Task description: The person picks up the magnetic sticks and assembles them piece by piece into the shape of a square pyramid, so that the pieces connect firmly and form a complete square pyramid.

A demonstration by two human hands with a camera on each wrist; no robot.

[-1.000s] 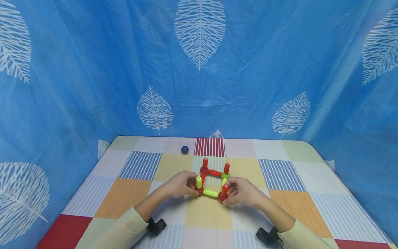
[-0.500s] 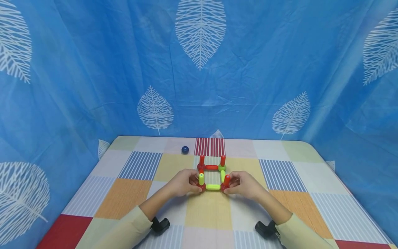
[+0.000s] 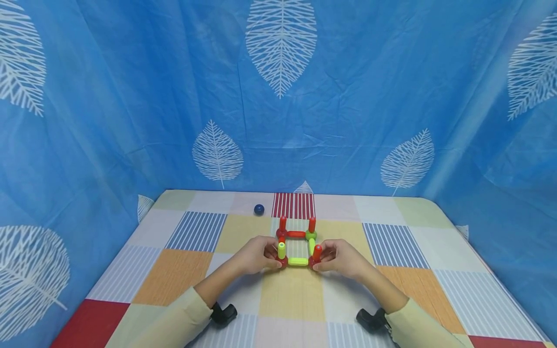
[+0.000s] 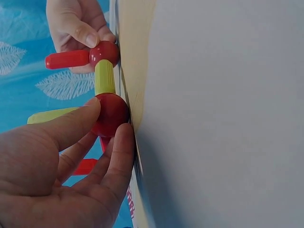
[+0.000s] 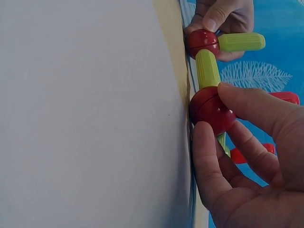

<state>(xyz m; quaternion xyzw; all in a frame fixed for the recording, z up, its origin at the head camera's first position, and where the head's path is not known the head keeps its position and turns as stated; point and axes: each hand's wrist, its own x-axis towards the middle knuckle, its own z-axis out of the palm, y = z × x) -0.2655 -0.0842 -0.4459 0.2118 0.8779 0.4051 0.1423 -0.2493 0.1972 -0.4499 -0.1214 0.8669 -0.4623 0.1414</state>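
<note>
A square frame of toy rods and balls (image 3: 298,261) sits on the table, with one rod standing upright at each corner. Its near-left red ball (image 4: 111,114) is pinched between the thumb and fingers of my left hand (image 3: 256,256); a yellow-green rod (image 3: 282,250) rises from it. My right hand (image 3: 341,258) pinches the near-right red ball (image 5: 212,110), which bears an upright red rod (image 3: 317,251). At the back, a red ball (image 3: 282,234) and a green ball (image 3: 311,235) carry red uprights. Both wrist views show the two near balls joined by a yellow-green rod (image 4: 104,78).
A dark blue ball (image 3: 258,210) lies alone on the table behind the frame, to its left. The table has a patchwork cloth (image 3: 291,299). Blue curtains (image 3: 330,121) with white leaf prints stand behind and at both sides.
Between one second and half a second ago, both hands brought the frame slightly away from me and turned it square to the table. Since then hands and frame look still.
</note>
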